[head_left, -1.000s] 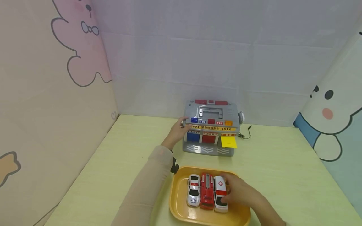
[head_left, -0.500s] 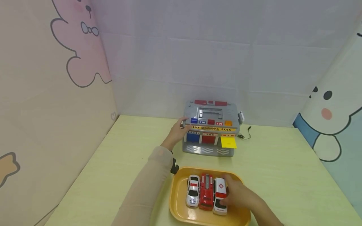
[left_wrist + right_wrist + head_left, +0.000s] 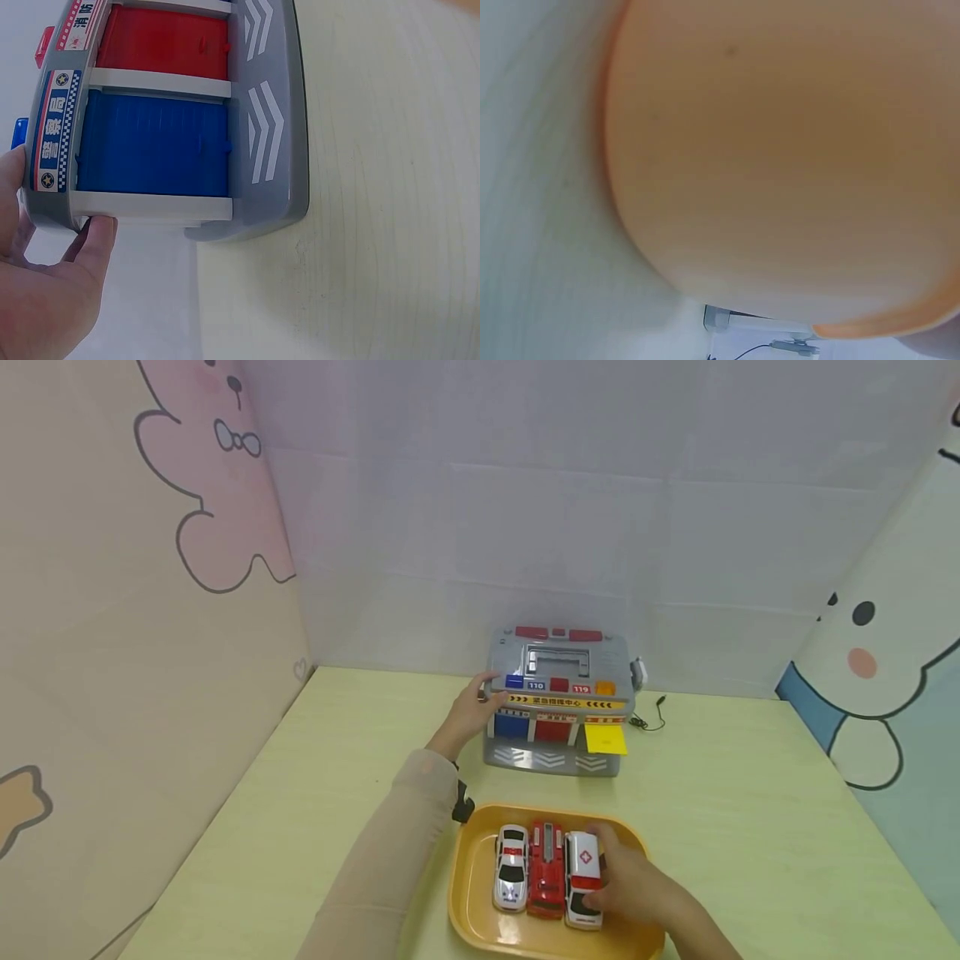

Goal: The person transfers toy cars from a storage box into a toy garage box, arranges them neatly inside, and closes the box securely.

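A grey toy rescue station (image 3: 551,758) stands at the back of the table. My left hand (image 3: 470,714) grips its left front roof corner. In the left wrist view, the thumb (image 3: 99,244) presses on the white post beside the blue door (image 3: 154,142). Nearer lies a yellow-orange tray (image 3: 467,893) with a toy police car (image 3: 512,870), a red toy fire truck (image 3: 547,881) and a white toy ambulance (image 3: 583,858) side by side. My right hand (image 3: 633,881) holds the ambulance from its right side; some fingertips are hidden behind it. The tray's wall (image 3: 780,150) fills the right wrist view.
The station's yellow door (image 3: 606,739) is swung up and out, while its red door (image 3: 553,730) is down. A thin black cable (image 3: 651,720) with a plug lies right of the station. Printed fabric walls (image 3: 465,527) enclose the table (image 3: 750,810).
The ambulance has shifted slightly toward the near side of the tray with my right hand on it. My left hand keeps the same hold on the station.
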Demonstrator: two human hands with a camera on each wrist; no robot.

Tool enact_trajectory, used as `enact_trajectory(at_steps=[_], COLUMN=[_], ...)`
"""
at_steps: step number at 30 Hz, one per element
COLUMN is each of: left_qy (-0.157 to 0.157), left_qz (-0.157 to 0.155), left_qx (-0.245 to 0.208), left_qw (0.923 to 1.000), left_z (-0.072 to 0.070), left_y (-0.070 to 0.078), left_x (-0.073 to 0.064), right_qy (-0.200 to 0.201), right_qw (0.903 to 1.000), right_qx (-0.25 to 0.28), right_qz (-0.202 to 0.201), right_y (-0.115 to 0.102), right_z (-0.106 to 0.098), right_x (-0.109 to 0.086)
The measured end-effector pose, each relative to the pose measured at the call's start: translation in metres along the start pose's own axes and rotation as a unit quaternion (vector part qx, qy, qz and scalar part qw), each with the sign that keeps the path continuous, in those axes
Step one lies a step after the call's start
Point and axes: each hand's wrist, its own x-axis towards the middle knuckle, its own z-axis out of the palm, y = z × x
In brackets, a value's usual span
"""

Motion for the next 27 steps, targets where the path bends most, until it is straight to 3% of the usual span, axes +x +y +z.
enact_trajectory(at_steps=[12,27], left_qy=[0.003,0.002], left_qz=[-0.008,-0.008], left_qx=[0.001,0.003], left_qw=[1.0,1.0], left_z=[0.001,0.001], left_y=[0.0,-0.001], left_x=[0.0,0.001], right_qy=[0.017,0.006], right_qw=[0.9995,0.9976], right_qx=[0.023,0.068], right_qz=[-0.012,-0.01], right_y=[0.002,0.004], right_z=[-0.004,-0.027], right_x=[-0.002,-0.015])
